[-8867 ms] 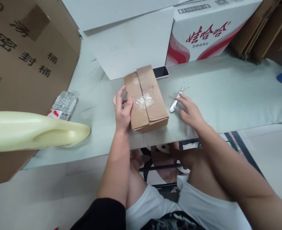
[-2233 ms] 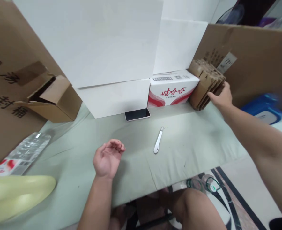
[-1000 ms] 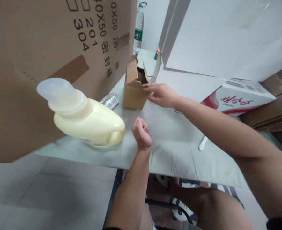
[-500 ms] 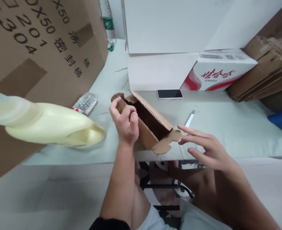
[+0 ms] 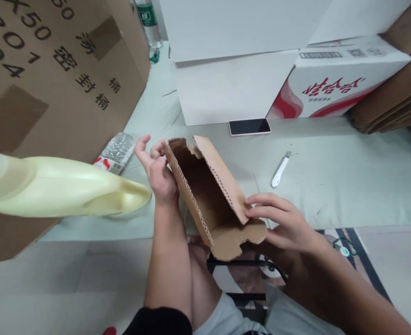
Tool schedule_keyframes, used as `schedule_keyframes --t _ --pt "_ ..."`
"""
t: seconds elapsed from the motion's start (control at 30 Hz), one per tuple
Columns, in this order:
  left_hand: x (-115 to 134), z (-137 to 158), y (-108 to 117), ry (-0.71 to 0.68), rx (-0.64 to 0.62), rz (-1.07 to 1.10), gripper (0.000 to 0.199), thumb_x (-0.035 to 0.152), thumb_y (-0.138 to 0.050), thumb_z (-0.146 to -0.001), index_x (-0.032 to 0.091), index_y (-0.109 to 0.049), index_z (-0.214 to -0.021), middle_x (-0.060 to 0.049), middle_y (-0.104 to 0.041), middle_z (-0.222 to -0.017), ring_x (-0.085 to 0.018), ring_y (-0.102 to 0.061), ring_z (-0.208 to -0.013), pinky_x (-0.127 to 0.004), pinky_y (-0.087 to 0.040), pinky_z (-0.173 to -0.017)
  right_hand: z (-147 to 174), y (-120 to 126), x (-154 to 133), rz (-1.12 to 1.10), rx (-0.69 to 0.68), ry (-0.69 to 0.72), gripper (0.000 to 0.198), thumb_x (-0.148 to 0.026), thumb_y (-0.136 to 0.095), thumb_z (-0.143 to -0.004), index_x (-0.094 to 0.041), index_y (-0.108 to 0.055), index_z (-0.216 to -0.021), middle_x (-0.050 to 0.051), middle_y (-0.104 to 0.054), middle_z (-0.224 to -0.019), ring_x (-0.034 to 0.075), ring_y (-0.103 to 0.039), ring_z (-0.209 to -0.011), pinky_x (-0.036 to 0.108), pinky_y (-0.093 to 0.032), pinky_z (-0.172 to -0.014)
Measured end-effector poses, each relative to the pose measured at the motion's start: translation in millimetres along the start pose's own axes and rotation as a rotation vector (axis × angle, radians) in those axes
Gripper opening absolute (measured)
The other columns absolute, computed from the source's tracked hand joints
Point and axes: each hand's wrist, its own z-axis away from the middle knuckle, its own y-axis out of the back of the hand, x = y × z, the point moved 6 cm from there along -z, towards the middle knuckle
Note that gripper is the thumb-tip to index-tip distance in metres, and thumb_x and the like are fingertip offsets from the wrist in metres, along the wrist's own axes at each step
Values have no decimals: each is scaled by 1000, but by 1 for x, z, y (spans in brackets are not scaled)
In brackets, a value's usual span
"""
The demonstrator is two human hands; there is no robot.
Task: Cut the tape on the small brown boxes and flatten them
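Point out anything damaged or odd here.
The cardboard box looks damaged: its near end flap, by the right hand, has a wavy, notched edge, perhaps from tearing, and its far end looks ragged too. A thin dark strand lies by the utility knife's tip. No spill shows.

A big brown carton point(image 5: 68, 125) at the left end of the table point(image 5: 362, 181) reads "201" and "密封桶". Back from its near edge, red "娃哈哈" marks a white carton point(image 5: 334, 86).
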Motion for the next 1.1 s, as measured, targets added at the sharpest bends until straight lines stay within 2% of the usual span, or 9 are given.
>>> schedule_keyframes --t 0.1,0.3,0.47,0.57,0.73,0.83,1.0,1.03,1.1 --pt "1 5 -3 -27 5 82 44 59 -69 -81 27 -57 -108 -4 -59 -96 -22 -63 -94 -37 -51 -89 6 4 1 -19 31 -1 31 -9 -64 -84 -26 -68 -110 8 -54 -137 15 -65 -97 29 -60 -84" --pt "10 10 -8 -30 -39 -26 52 54 -82 -68 25 -57 -102 -2 -54 -90 -20 -59 -89 -34 -48 -84 7 1 -15 31 -82 59 15 -24 -68 -90 -28 -74 -103 6 -45 -148 28 -42 -139 45 -44 -115" --pt "18 13 -12 47 -14 67 32 46 -63 -73 26 -54 -97 -4 -61 -90 -23 -59 -84 -37 -47 -80 7 1 -6 152 -98 -7 42 -34 -68 -89 -30 -66 -131 9 -44 -155 36 -37 -145 56 -39 -118" --pt "21 14 -12 -2 -14 -29 33 48 -55 -74 25 -54 -98 -4 -61 -82 -24 -59 -82 -40 -46 -84 10 8 9 128 23 -107 55 -37 -64 -89 -33 -57 -143 9 -43 -156 37 -40 -144 59 -37 -118" --pt "18 16 -17 -57 -90 -104 31 46 -54 -75 25 -56 -97 -3 -62 -76 -23 -59 -79 -41 -47 -85 16 14 38 51 272 -366 35 -38 -61 -94 -32 -66 -129 10 -60 -131 30 -59 -123 51 -50 -105" --pt "14 18 -22 -58 -126 -107 32 48 -56 -77 24 -57 -98 -3 -63 -78 -22 -60 -80 -40 -49 -86 19 9 50 33 345 -447 40 -40 -66 -93 -32 -63 -132 9 -63 -126 29 -60 -121 49 -51 -104" --pt "4 20 -25 -45 -179 -132 49 64 -49 -87 24 -57 -115 -7 -66 -96 -24 -64 -96 -42 -49 -97 22 1 54 -81 453 -428 79 -41 -64 -95 -39 -18 -158 9 -60 -138 25 -62 -125 47 -53 -105" --pt "1 20 -26 -46 -204 -153 54 67 -48 -88 25 -56 -121 -8 -66 -104 -25 -64 -103 -43 -49 -100 21 0 53 -92 447 -413 76 -40 -63 -95 -38 -20 -158 9 -62 -135 24 -63 -123 46 -53 -105" --pt "-3 21 -27 -73 -237 -242 62 69 -52 -87 27 -52 -133 -10 -63 -124 -28 -60 -119 -44 -46 -106 19 0 50 -72 390 -389 52 -38 -59 -97 -35 -44 -147 9 -66 -131 25 -64 -122 47 -53 -105"
